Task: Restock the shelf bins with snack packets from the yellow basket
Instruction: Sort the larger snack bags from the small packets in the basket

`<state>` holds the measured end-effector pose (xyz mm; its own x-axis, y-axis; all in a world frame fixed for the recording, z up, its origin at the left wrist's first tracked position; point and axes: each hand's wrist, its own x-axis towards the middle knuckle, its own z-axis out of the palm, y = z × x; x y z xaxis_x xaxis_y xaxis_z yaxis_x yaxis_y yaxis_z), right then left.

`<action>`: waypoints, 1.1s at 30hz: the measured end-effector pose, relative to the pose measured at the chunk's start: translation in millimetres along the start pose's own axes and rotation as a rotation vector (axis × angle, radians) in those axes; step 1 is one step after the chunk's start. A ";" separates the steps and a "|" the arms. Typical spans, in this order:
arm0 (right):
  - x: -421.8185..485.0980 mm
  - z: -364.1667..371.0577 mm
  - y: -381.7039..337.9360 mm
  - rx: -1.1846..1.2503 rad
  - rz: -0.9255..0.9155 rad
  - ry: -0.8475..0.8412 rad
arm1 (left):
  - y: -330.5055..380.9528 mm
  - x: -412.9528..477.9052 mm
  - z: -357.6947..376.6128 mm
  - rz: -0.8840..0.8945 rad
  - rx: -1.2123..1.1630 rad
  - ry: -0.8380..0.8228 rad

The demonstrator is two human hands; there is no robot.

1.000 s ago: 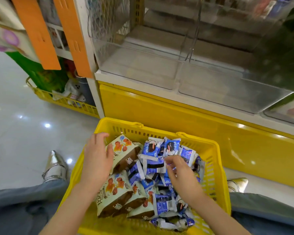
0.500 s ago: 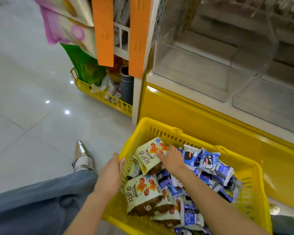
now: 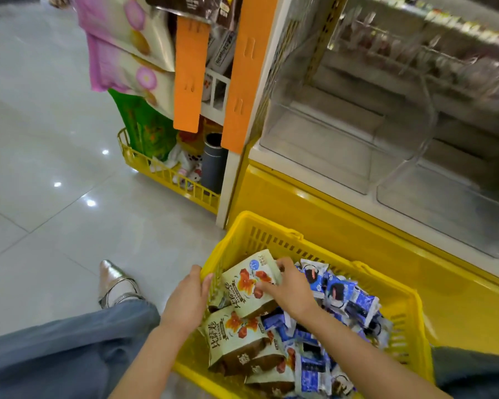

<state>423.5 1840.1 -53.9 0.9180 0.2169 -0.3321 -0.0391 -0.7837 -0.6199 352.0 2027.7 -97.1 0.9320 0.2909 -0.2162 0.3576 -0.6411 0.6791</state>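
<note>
Risk first: slick film, thin grip. Right hand is pinching the upper cream packet at its top corner, with the fingers curling onto the printed face and the thumb hidden behind. The packet is leaning tilted against the left wall inside the yellow basket, not yet lifted clear. Left hand is gripping the basket's left rim, thumb hooking inside, fingers hidden outside the wall.

Judging from this, the corner pinch could be slipping on the lift, dropping the packet back or over the rim onto the floor. A second cream packet is lying under its lower edge and blue packets are crowding the wrist, so the pull could be dragging neighbours out. Clear shelf bins are sitting above and to the right, and a front lip could be catching the packet going in.
</note>
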 end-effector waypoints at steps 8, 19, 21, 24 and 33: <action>-67.5 -43.2 -24.7 -0.402 -0.419 -0.165 | 43.1 -25.2 -33.1 0.220 -0.543 -0.307; -59.8 -54.0 -27.8 0.578 -0.095 -0.029 | 44.6 -45.7 -43.9 -0.024 -0.680 -0.243; -50.4 -36.1 -10.8 0.522 -0.021 0.028 | 37.1 -42.1 -48.6 -0.071 -0.745 -0.105; -40.4 5.7 18.8 0.265 0.071 -0.149 | 28.6 -36.6 -57.4 -0.119 -0.879 0.028; -24.0 76.5 38.0 0.217 0.343 -0.272 | 26.1 -28.0 -58.8 -0.232 -1.049 0.186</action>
<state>369.8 1849.7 -123.9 0.7027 0.1341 -0.6988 -0.4295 -0.7031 -0.5668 331.7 2044.5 -32.1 0.7932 0.4859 -0.3672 0.2132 0.3432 0.9147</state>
